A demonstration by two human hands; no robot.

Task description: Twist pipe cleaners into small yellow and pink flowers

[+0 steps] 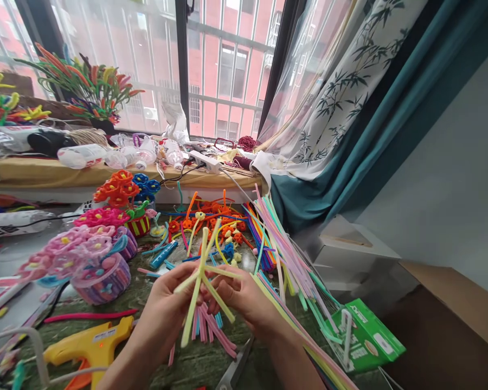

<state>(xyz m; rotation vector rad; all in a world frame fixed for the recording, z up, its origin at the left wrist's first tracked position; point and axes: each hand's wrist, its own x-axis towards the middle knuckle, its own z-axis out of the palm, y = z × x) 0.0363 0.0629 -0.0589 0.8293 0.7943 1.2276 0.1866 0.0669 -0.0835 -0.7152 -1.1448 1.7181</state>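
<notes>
Body notes, head view: left hand (162,303) and right hand (244,298) both bare; fingers slender, tapering to narrow tips; knuckles barely raised. Left forearm (134,357) and right forearm (293,363) also bare, slim, narrowing toward the wrists, both running off the lower frame edge. Nail detail too small to read.

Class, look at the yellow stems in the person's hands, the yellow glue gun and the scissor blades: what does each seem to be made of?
The pale yellow pipe cleaners in the left hand and right hand look like matte, fuzzy chenille, probably over wire, since they hold sharp bends. The glue gun looks like smooth, semi-gloss moulded plastic. The scissor blades look like grey metal, likely steel, with a dull sheen.
</notes>
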